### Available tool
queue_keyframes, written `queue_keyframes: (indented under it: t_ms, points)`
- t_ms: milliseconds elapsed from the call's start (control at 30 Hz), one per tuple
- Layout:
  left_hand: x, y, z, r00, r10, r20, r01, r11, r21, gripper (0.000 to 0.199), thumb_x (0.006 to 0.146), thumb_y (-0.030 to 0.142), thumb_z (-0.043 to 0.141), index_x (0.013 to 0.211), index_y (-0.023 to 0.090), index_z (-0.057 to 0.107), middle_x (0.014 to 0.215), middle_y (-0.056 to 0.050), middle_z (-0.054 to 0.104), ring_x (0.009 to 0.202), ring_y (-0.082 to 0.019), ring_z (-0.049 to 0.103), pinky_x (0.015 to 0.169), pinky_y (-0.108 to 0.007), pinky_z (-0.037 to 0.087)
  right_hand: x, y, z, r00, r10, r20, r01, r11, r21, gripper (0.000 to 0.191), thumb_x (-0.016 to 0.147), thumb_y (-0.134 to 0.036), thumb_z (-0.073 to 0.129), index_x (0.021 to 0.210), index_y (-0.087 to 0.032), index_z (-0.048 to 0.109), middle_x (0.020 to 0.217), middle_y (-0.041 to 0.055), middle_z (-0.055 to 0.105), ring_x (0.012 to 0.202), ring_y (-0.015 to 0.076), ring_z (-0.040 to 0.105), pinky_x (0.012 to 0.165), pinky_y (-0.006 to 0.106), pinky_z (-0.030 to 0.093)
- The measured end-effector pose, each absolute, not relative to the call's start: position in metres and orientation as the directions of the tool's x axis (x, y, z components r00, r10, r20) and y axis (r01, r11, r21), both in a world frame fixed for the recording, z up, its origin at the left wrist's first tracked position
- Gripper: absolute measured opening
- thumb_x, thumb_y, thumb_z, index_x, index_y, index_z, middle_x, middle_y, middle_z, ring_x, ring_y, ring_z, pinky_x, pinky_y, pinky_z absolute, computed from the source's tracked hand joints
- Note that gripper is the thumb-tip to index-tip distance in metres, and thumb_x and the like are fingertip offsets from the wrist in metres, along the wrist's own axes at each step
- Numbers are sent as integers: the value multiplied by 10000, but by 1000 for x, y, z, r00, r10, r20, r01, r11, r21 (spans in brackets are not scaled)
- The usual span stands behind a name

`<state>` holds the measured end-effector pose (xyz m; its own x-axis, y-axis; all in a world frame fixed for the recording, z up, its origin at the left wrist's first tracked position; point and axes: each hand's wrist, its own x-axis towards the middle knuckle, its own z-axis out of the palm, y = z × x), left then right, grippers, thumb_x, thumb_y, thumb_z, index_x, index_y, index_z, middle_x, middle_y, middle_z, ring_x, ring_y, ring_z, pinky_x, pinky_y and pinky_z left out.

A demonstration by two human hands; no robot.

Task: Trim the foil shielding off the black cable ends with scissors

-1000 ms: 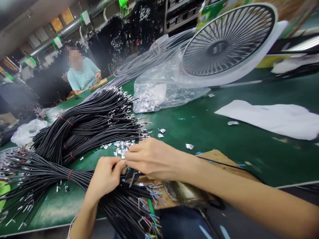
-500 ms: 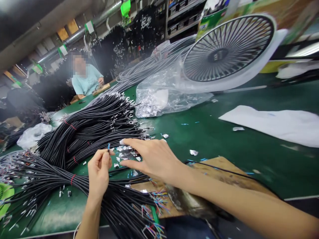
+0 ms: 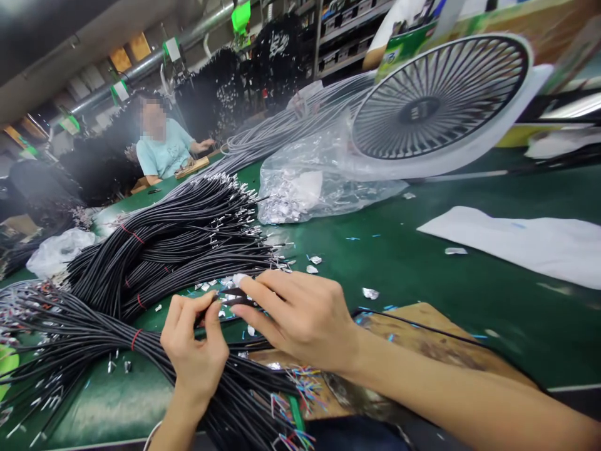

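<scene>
My left hand (image 3: 196, 344) pinches the end of a black cable between thumb and forefinger; most of the cable is hidden by the fingers. Close on its right, my right hand (image 3: 305, 316) is closed around small dark snips (image 3: 237, 297). Their two pointed blades are apart and face the pinched cable end; whether they touch it I cannot tell. Below both hands lies a bundle of black cables (image 3: 107, 322) tied with a red band, its coloured inner wires (image 3: 300, 388) fanned out. Behind the hands sits a larger pile of black cables (image 3: 164, 244) with silvery ends.
A round fan (image 3: 436, 100) stands on the green table (image 3: 375, 250) at back right. Beside it lie a clear plastic bag (image 3: 291, 188) of foil scraps and a white sheet (image 3: 507, 244). A brown board (image 3: 436, 332) is near the front edge. Another person (image 3: 164, 150) sits at the far end.
My right hand has closed its fingers on the snips, which now point at the left hand. My left hand has turned, and the cable's blue tip no longer stands upright above its fingers.
</scene>
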<state>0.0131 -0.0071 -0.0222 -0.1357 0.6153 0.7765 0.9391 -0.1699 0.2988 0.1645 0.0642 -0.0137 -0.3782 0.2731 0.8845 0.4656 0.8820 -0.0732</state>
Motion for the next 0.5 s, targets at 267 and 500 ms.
queue_keyframes:
  t_ms: [267, 500]
  points:
    - [15, -5, -31, -11, 543, 840, 975, -181, 130, 140, 786, 72, 576, 891, 156, 615, 688, -7, 568, 624, -106, 531, 595, -215, 445, 163, 62, -17, -415, 204, 887, 515, 856, 44, 329, 973, -282, 417, 851, -100, 662, 592, 12, 577, 535, 123, 490, 508, 275, 275]
    - [17, -5, -27, -319, 718, 618, 769, -185, 611, 109, 819, 225, 568, 899, 187, 633, 649, 21, 531, 543, -86, 492, 493, -181, 417, 163, 65, -15, -344, 520, 782, 257, 853, -454, 391, 972, -377, 389, 793, -133, 636, 664, 18, 614, 561, 105, 541, 517, 220, 367]
